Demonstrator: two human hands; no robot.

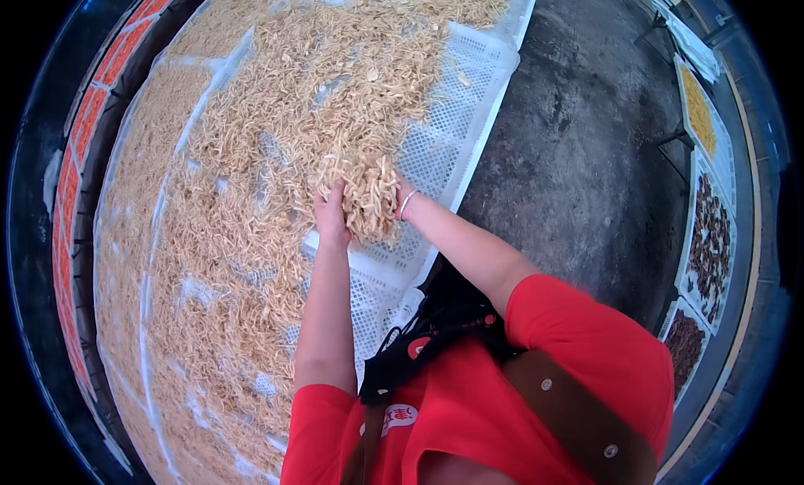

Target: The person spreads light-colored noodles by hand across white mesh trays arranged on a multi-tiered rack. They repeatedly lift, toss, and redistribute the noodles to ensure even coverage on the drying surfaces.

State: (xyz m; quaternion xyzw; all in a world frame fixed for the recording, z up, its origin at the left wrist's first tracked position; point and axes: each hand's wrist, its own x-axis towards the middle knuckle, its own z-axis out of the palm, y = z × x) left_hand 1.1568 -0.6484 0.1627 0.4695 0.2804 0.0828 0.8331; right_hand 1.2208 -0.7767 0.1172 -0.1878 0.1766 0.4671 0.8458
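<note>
A heap of pale tan dried strips [362, 196] is lifted between my two hands above a white perforated plastic tray [456, 116]. My left hand [331, 215] cups the left side of the heap. My right hand [400, 192], a silver bangle on its wrist, presses against the heap's right side. More of the same dried strips [276, 108] lie spread thinly over several white trays set edge to edge. Both forearms reach up from my red short-sleeved shirt.
Grey concrete floor [578, 150] lies right of the trays. Along the far right stand trays with yellow pieces [699, 108] and dark brown pieces [710, 242]. Orange-red material in trays [84, 125] lines the far left. A brown strap crosses my chest.
</note>
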